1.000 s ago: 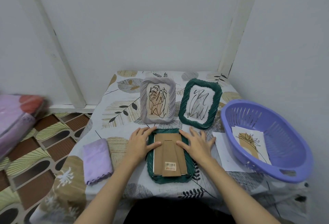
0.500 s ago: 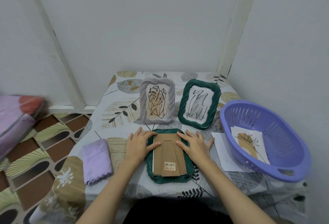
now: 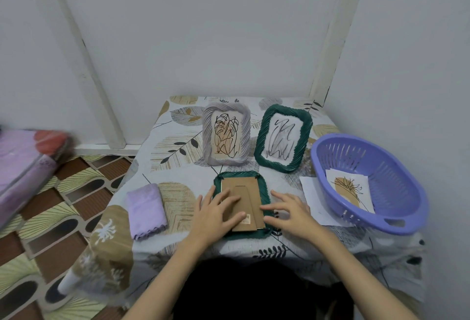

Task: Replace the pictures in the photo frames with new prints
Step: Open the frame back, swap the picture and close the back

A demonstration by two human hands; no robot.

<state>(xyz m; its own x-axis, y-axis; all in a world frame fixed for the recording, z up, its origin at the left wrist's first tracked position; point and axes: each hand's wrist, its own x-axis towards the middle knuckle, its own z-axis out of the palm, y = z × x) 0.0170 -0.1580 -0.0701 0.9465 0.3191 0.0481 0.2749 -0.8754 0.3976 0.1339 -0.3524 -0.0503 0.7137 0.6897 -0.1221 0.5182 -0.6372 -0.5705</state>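
A dark green woven photo frame lies face down near the table's front edge, its brown cardboard back up. My left hand lies flat on the left side of that back, fingers spread. My right hand rests at the frame's right edge, fingertips touching the cardboard. Behind stand a grey frame and a second green frame, each upright with a scribbled picture. A print with a tan plant drawing lies in the purple basket.
A white sheet of paper lies partly under the basket. A folded lilac cloth sits at the front left of the leaf-patterned tablecloth. White walls close the table behind and on the right. A purple bundle is at the far left.
Both hands have slid down the face-down frame toward me, from its upper corners to its lower half. The left hand now covers more of the cardboard back.
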